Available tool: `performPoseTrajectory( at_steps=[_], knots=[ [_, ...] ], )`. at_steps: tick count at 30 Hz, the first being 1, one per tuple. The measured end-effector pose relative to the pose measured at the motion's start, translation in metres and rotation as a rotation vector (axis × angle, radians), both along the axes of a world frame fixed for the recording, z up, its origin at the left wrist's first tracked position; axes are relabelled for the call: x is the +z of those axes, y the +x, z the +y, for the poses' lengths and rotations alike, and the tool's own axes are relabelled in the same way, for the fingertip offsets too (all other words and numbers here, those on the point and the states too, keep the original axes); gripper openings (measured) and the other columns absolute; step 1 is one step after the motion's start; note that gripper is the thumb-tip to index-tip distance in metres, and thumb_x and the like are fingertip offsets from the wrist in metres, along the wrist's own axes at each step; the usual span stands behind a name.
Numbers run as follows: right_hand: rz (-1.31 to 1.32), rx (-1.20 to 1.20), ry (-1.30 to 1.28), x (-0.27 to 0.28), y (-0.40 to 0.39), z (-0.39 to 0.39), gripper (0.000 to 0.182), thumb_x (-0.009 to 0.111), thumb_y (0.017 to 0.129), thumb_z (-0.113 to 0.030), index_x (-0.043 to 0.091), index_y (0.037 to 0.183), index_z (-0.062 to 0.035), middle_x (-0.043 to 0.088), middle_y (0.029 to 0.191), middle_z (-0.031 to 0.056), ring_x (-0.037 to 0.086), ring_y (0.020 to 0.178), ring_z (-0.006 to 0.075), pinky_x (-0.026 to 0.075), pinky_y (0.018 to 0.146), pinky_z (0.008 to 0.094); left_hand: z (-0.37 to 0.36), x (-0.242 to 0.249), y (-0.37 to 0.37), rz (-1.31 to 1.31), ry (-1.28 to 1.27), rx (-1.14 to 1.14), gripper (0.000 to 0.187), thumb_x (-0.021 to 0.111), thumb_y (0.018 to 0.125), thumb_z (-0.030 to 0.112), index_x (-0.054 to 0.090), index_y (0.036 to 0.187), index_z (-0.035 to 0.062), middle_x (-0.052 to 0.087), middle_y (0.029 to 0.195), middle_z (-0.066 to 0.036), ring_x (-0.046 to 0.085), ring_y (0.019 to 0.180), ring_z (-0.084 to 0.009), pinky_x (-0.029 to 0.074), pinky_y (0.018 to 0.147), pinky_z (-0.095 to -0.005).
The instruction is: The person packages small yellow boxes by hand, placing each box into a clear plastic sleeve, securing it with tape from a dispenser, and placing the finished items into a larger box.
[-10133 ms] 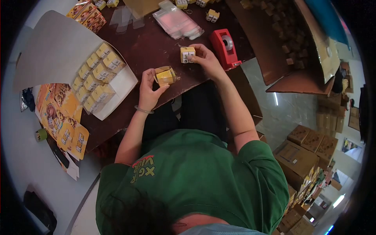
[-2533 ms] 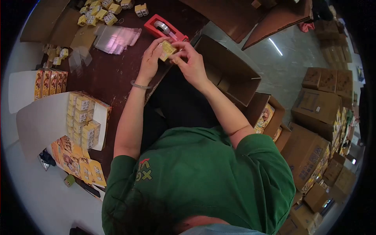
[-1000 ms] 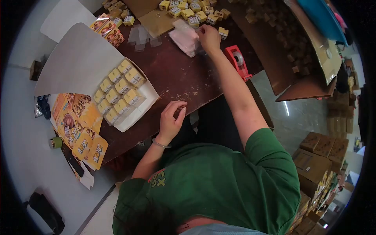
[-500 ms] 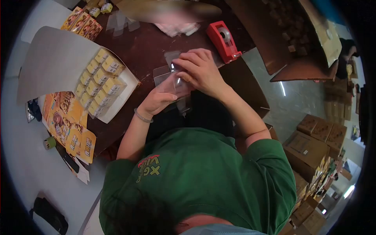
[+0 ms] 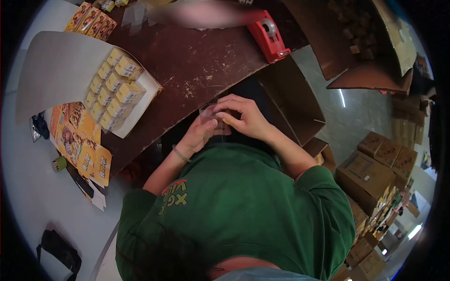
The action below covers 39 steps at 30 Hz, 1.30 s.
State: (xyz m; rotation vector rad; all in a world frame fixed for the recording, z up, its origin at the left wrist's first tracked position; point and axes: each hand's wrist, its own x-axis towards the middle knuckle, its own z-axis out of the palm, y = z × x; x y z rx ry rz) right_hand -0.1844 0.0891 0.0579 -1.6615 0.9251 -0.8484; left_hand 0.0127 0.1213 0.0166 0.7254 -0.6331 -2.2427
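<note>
In front of my shirt, just off the table's edge, my left hand (image 5: 199, 134) has its fingers closed around a clear plastic box (image 5: 206, 114). A grey band circles that wrist. My right hand (image 5: 244, 114) pinches the box's right side, its fingers curled over the top. The plastic is see-through and partly covered by my fingers, so its exact shape is hard to make out. Left of my hands, small pale-yellow boxes (image 5: 107, 96) stand in rows in an open white carton (image 5: 139, 112) on the table.
A red tape dispenser (image 5: 272, 40) stands on the dark, scratched table (image 5: 197, 70). Orange printed boxes (image 5: 89, 21) sit at the far left; flat orange packaging (image 5: 86, 145) lies nearer. An open brown carton (image 5: 300, 103) is by my right arm, stacked cartons (image 5: 368, 171) beyond.
Both hands have moved down toward my body with the clear plastic box, from over the table's edge to in front of my shirt. My view has also shifted slightly.
</note>
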Motion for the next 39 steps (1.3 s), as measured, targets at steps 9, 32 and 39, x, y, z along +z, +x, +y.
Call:
performPoseTrajectory(
  at_steps=[9, 32, 39],
  knots=[
    [-0.016, -0.311, -0.070, -0.003, -0.004, -0.013, 0.014, 0.065, 0.089, -0.009, 0.071, 0.098, -0.0010, 0.067, 0.098, 0.0114, 0.066, 0.083, 0.0219, 0.053, 0.073, 0.0315, -0.003, 0.004, 0.008, -0.087, 0.210, -0.097, 0.047, 0.046, 0.098, 0.033, 0.048, 0.135, 0.0036, 0.062, 0.117, -0.011, 0.061, 0.111, -0.0258, 0.045, 0.101, -0.0424],
    [0.162, -0.001, -0.211, -0.022, 0.006, 0.029, 0.030, 0.068, 0.082, -0.006, 0.070, 0.111, -0.0077, 0.068, 0.108, 0.0067, 0.058, 0.095, 0.0259, 0.046, 0.087, 0.0372, 0.033, -0.024, 0.007, -0.170, -0.213, 0.096, 0.103, 0.081, 0.078, 0.040, 0.016, 0.151, 0.0055, 0.042, 0.138, -0.012, 0.048, 0.124, -0.0223, 0.042, 0.103, -0.0370],
    [0.203, 0.148, -0.366, -0.015, -0.006, 0.023, 0.034, 0.073, 0.075, -0.006, 0.072, 0.109, -0.0114, 0.068, 0.105, 0.0042, 0.058, 0.095, 0.0242, 0.046, 0.086, 0.0366, 0.033, -0.017, 0.009, -0.190, -0.202, 0.058, 0.098, 0.078, 0.082, 0.036, 0.016, 0.152, 0.0066, 0.039, 0.140, -0.013, 0.047, 0.126, -0.0239, 0.039, 0.106, -0.0377]
  ],
)
